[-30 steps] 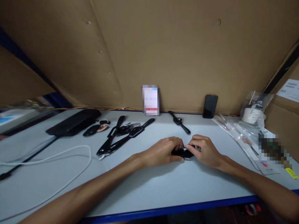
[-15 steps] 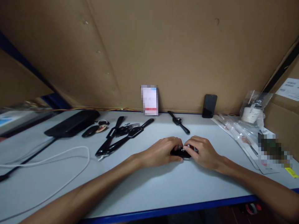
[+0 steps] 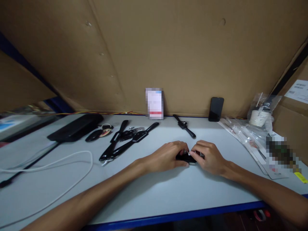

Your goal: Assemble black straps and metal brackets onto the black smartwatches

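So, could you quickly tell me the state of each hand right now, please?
Left hand: closed, holding a small black object.
Right hand: closed, holding the same object.

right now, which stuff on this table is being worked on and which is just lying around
In use: small black piece, held between left hand and right hand.
Lying about: strapped watch, phone, heap of black straps, white cable, black case, plastic bags.

The left hand and right hand are hiding most of the small black object; pixel blocks are blurring the far card
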A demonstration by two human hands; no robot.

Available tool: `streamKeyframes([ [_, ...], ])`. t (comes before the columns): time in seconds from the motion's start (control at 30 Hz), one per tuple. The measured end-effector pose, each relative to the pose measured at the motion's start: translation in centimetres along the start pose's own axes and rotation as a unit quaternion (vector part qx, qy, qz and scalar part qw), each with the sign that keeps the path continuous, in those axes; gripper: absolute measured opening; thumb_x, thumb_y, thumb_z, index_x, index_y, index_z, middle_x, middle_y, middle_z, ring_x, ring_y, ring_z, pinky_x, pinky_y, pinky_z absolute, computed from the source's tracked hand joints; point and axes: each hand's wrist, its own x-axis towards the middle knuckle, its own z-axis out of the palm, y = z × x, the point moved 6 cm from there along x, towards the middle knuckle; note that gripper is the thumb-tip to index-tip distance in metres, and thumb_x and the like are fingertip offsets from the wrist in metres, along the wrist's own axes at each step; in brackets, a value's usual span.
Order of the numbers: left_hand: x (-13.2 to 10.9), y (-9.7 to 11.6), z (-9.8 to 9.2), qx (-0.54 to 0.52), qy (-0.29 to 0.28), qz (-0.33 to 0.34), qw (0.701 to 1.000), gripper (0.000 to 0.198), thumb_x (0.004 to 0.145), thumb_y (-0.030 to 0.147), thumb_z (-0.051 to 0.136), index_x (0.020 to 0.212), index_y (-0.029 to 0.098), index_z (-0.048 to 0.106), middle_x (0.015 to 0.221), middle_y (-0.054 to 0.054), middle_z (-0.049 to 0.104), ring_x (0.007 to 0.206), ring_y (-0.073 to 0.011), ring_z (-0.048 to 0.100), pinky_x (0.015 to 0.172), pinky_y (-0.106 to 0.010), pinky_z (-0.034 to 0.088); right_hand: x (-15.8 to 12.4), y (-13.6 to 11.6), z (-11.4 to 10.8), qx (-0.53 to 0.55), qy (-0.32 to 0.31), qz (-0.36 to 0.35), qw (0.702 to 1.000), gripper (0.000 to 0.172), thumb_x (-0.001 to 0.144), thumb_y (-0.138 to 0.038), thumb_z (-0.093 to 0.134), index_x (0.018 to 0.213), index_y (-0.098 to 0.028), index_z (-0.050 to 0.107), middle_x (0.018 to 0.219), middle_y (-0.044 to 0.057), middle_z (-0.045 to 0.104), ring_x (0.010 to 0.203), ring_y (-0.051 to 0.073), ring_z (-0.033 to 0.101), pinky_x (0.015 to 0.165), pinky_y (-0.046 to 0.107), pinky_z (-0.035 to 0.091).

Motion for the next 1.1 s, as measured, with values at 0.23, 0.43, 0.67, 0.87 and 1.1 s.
streamKeyframes([
  [0.23,-0.01,0.08,-0.03,-0.008,-0.005,-0.002,1.000,0.021,0.087,0.036,0.070,0.092,0.020,0.058,0.088,-0.001,0.061,0.079,-0.0187,0.055,0.070,-0.029,0.037,-0.12,-0.32,0.15,0.013,-0.016,-0.030,0.999,0.024,0.101,-0.024,0.058,0.089,-0.020,0.078,0.072,0.002,0.060,0.069,0.015,0.055,0.064,0.028,0.041],
  [0.43,0.03,0.10,-0.05,0.000,-0.003,-0.007,1.000,0.023,0.085,0.036,0.072,0.092,0.020,0.057,0.087,0.000,0.060,0.078,-0.0183,0.054,0.069,-0.029,0.037,0.10,0.16,-0.16,0.000,0.013,0.011,1.000,0.026,0.100,-0.022,0.058,0.081,-0.017,0.074,0.071,0.002,0.062,0.068,0.015,0.056,0.066,0.029,0.042],
  [0.67,-0.08,0.25,-0.16,-0.007,-0.004,-0.002,1.000,0.019,0.087,0.035,0.068,0.092,0.020,0.057,0.089,-0.001,0.061,0.079,-0.0191,0.055,0.069,-0.029,0.038,-0.04,-0.32,0.08,0.020,-0.017,-0.024,0.999,0.027,0.101,-0.025,0.059,0.082,-0.020,0.077,0.067,0.000,0.057,0.065,0.014,0.053,0.062,0.027,0.039],
  [0.87,0.01,0.01,-0.03,0.003,-0.001,-0.005,1.000,0.023,0.085,0.036,0.072,0.093,0.020,0.058,0.088,-0.001,0.060,0.079,-0.0190,0.055,0.070,-0.029,0.038,0.22,0.10,-0.12,0.022,0.002,0.014,1.000,0.022,0.100,-0.022,0.058,0.085,-0.017,0.073,0.074,0.003,0.065,0.069,0.015,0.058,0.067,0.029,0.043],
  [1.1,-0.01,0.11,-0.05,-0.001,-0.009,-0.010,1.000,0.022,0.085,0.033,0.072,0.090,0.020,0.055,0.087,0.000,0.059,0.080,-0.0191,0.054,0.070,-0.029,0.036,0.06,-0.30,-0.26,0.085,-0.027,-0.034,0.995,0.014,0.095,-0.017,0.064,0.097,-0.018,0.078,0.080,0.004,0.064,0.073,0.016,0.059,0.067,0.028,0.046],
])
